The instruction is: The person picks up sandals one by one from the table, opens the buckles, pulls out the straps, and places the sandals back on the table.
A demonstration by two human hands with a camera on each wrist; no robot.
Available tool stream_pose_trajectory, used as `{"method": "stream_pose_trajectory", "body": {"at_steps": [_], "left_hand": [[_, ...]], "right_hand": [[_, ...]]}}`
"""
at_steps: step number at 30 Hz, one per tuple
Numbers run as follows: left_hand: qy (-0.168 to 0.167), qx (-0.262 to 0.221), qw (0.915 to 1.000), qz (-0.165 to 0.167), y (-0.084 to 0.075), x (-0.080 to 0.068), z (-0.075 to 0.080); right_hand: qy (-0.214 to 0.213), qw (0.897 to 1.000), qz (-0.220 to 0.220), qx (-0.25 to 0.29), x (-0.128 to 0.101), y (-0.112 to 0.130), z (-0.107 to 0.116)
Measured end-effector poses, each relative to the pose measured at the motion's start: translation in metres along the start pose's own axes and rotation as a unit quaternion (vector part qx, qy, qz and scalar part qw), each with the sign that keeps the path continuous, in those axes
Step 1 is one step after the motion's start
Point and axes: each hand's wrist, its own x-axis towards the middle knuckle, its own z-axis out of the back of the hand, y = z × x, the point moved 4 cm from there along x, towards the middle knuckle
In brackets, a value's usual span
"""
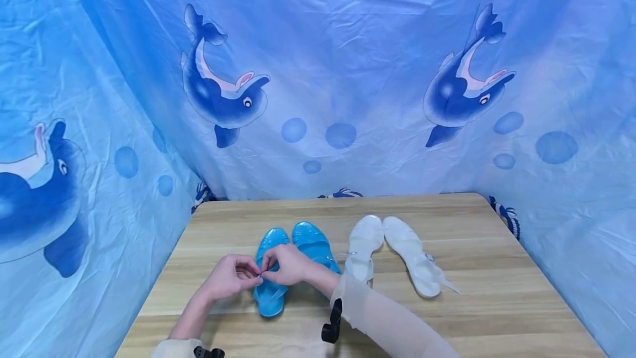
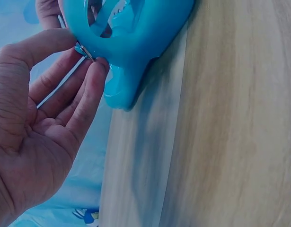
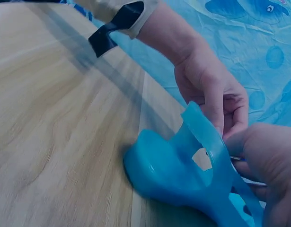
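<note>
A blue jelly sandal [image 1: 270,305] stands on the wooden table with its toe pointing away, under both hands. My left hand [image 1: 228,278] pinches the small metal buckle [image 2: 86,51] at the side of its ankle strap between thumb and index finger. From the other side, my right hand [image 1: 292,264] meets it there, thumb and index finger pinching the strap at the buckle. The blue ankle strap [image 3: 216,149] arches above the heel in the right wrist view. Right of it lies the second blue sandal [image 1: 309,236], partly behind my right hand and forearm.
On the right, a pair of whitish clear sandals lies on the wooden table [image 1: 497,291]: the left one [image 1: 365,236] near my right forearm, the right one [image 1: 414,256] with its strap end sticking out. A blue dolphin-print curtain [image 1: 318,82] hangs behind and at both sides.
</note>
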Motion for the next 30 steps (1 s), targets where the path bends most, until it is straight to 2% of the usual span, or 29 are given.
{"method": "stream_pose_trajectory", "body": {"at_steps": [6,10,14,18,24,27,30], "left_hand": [[0.002,0.002,1.0000,-0.002,0.001,0.000,0.000],[-0.004,0.002,1.0000,-0.008,0.001,-0.004,0.001],[-0.011,-0.008,0.9999,0.008,0.002,-0.010,0.003],[-0.016,-0.020,0.9993,0.029,0.002,-0.011,0.002],[-0.024,-0.027,0.9985,0.042,-0.001,-0.008,0.002],[-0.053,-0.013,0.9978,0.037,-0.003,-0.006,0.007],[-0.111,0.019,0.9935,0.020,-0.010,-0.004,0.015]], "right_hand": [[-0.004,0.999,-0.020,0.045,0.000,-0.001,-0.003],[-0.004,0.999,-0.024,0.032,-0.003,-0.002,-0.003],[-0.006,1.000,-0.021,0.009,-0.007,-0.005,-0.002],[-0.035,0.999,-0.022,0.000,-0.008,-0.003,0.009],[-0.098,0.994,-0.041,0.007,0.002,0.001,0.028],[-0.124,0.991,-0.045,0.002,0.009,0.004,0.033],[-0.119,0.992,-0.038,0.008,0.012,0.006,0.037]]}}
